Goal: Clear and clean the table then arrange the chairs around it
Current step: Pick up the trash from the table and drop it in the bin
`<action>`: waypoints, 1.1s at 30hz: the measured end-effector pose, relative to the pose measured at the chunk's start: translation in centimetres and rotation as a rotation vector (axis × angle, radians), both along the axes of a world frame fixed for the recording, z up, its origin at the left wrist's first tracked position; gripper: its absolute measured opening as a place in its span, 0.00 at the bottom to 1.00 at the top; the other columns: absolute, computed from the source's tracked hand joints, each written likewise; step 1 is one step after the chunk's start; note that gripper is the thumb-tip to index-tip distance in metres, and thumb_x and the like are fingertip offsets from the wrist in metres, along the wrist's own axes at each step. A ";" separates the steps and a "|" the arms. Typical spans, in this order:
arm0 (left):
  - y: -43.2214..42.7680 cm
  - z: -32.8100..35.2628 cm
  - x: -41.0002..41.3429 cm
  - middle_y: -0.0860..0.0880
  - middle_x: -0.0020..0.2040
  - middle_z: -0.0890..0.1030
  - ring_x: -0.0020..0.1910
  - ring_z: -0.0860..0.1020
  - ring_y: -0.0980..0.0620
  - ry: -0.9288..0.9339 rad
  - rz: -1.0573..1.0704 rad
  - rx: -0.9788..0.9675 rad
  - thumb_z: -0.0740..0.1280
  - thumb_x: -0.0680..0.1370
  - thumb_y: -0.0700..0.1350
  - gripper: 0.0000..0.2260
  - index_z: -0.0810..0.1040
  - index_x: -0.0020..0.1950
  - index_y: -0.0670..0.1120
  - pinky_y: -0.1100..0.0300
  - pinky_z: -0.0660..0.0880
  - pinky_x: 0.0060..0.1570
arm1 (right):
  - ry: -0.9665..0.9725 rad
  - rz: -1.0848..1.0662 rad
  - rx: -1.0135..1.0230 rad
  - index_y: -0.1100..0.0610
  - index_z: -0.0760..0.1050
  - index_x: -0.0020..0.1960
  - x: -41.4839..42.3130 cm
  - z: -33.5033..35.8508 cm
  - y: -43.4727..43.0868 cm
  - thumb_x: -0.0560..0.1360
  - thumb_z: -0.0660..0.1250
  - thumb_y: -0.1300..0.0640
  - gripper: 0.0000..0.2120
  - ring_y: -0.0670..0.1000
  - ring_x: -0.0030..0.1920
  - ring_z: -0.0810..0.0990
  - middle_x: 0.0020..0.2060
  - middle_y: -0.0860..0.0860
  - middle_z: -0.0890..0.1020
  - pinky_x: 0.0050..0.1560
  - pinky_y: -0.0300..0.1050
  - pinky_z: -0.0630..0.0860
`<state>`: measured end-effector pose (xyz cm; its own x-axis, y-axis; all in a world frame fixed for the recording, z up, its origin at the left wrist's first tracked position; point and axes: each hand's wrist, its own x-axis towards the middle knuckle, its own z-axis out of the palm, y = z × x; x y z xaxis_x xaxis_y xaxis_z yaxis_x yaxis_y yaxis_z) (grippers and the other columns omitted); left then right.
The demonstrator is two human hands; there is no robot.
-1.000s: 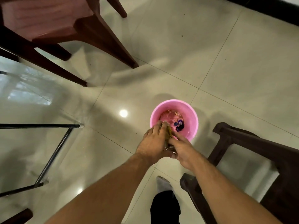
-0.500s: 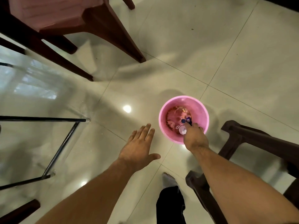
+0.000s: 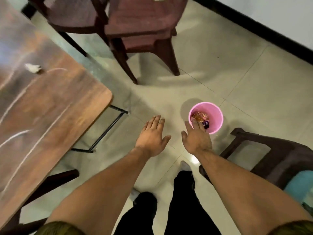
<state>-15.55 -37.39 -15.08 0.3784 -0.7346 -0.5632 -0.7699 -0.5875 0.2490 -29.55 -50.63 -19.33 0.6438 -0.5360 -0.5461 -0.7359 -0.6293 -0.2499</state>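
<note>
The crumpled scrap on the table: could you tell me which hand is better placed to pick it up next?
Left, probably. The left hand is open, empty and on the table's side, nearer the scrap; the right hand is over the pink bin.

Both hands, left (image 3: 152, 137) and right (image 3: 197, 138), now empty, spread, lifted from bin (image 3: 215, 114); table (image 3: 42, 106) top entered view.

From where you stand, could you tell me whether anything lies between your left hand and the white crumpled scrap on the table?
Nothing visible: bare tabletop separates the open left hand from the scrap.
</note>
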 end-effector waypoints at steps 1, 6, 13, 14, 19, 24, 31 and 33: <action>1.7 1.6 0.4 0.45 0.84 0.46 0.83 0.44 0.46 -0.016 0.015 -0.023 0.52 0.84 0.61 0.33 0.48 0.83 0.44 0.49 0.44 0.81 | -0.013 0.019 -0.006 0.52 0.56 0.79 0.8 1.9 1.6 0.83 0.50 0.44 0.26 0.60 0.78 0.56 0.78 0.57 0.59 0.76 0.61 0.57; 13.8 8.5 3.6 0.43 0.84 0.49 0.83 0.45 0.45 -0.082 0.122 -0.141 0.53 0.84 0.59 0.32 0.50 0.83 0.43 0.48 0.43 0.81 | -0.135 0.120 -0.086 0.51 0.56 0.79 6.8 10.6 12.8 0.83 0.49 0.43 0.27 0.57 0.78 0.56 0.79 0.55 0.58 0.75 0.56 0.54; 34.7 14.2 8.8 0.43 0.83 0.51 0.82 0.48 0.45 -0.220 0.294 -0.206 0.51 0.84 0.60 0.32 0.51 0.83 0.44 0.47 0.46 0.80 | -0.303 0.269 -0.156 0.51 0.59 0.79 15.3 17.2 31.7 0.83 0.51 0.42 0.27 0.55 0.78 0.57 0.79 0.54 0.60 0.74 0.54 0.58; 37.6 14.6 9.5 0.43 0.83 0.51 0.82 0.48 0.45 -0.244 0.334 -0.192 0.50 0.84 0.61 0.32 0.51 0.83 0.43 0.47 0.46 0.80 | -0.316 0.301 -0.146 0.51 0.59 0.79 16.3 17.7 34.2 0.83 0.51 0.42 0.27 0.55 0.78 0.57 0.79 0.53 0.60 0.74 0.54 0.58; 49.4 15.7 12.1 0.43 0.84 0.49 0.83 0.46 0.45 -0.286 0.495 -0.135 0.50 0.85 0.60 0.32 0.49 0.83 0.42 0.48 0.44 0.80 | -0.311 0.509 -0.178 0.51 0.57 0.80 21.0 19.5 44.6 0.82 0.50 0.41 0.29 0.55 0.78 0.58 0.79 0.54 0.60 0.75 0.54 0.58; 55.9 15.6 16.5 0.43 0.84 0.49 0.82 0.45 0.45 -0.294 0.574 -0.160 0.51 0.85 0.59 0.32 0.50 0.83 0.43 0.48 0.44 0.80 | -0.338 0.591 -0.174 0.49 0.60 0.78 26.3 19.5 51.0 0.78 0.43 0.38 0.32 0.53 0.77 0.60 0.78 0.53 0.62 0.74 0.53 0.58; 60.5 14.8 25.9 0.45 0.84 0.46 0.82 0.43 0.46 -0.244 0.545 -0.146 0.50 0.85 0.59 0.32 0.48 0.83 0.44 0.48 0.41 0.80 | -0.330 0.560 -0.176 0.51 0.65 0.76 34.0 16.1 54.9 0.77 0.43 0.38 0.33 0.55 0.75 0.65 0.76 0.54 0.67 0.74 0.53 0.60; 62.4 14.8 28.5 0.45 0.84 0.46 0.82 0.42 0.46 -0.213 0.529 -0.126 0.50 0.85 0.59 0.31 0.48 0.83 0.44 0.48 0.40 0.80 | -0.300 0.527 -0.141 0.51 0.66 0.75 36.2 15.4 56.1 0.78 0.44 0.39 0.32 0.56 0.75 0.65 0.75 0.54 0.68 0.73 0.55 0.60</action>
<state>12.95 24.98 -0.28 0.8075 -0.4714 -0.3546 -0.4207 -0.8816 0.2140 6.61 5.50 -3.94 0.9560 -0.1581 -0.2471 -0.2278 -0.9309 -0.2857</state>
